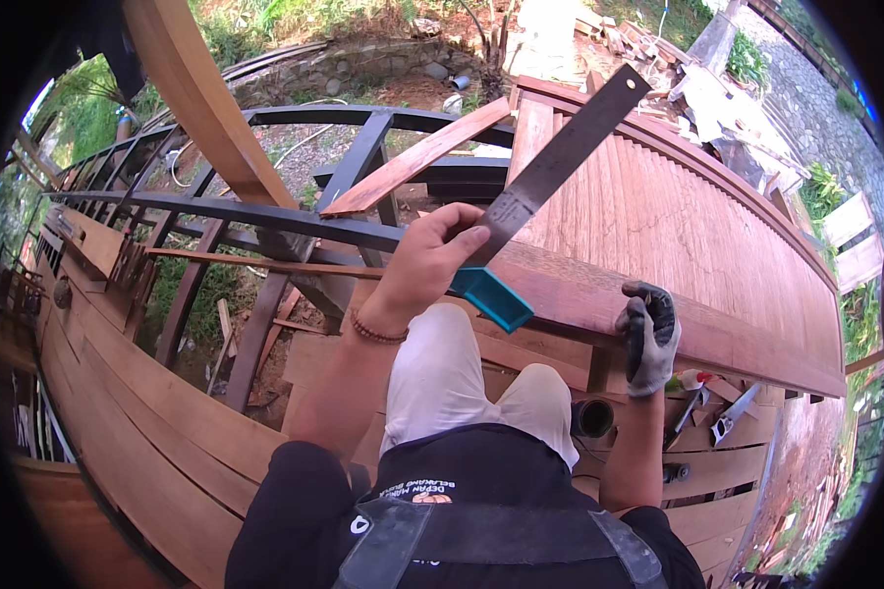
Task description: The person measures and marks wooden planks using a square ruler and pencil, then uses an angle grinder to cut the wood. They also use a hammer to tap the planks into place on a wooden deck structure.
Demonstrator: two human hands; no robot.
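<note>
Dressed in a black short-sleeved shirt (521,491), knees bent; pinching a dark steel-bladed, teal-handled try square (557,167) between thumb and fingers of the bare left hand (432,257), blade slanting up to the right, in view crossing the far edge of a reddish-brown wooden panel (678,216). Curling the fingers of the grey-and-black gloved right hand (653,344) near the panel's close edge, too shadowed to tell whether holding anything. Flanked at left by open gaps between black rails (349,229).
</note>
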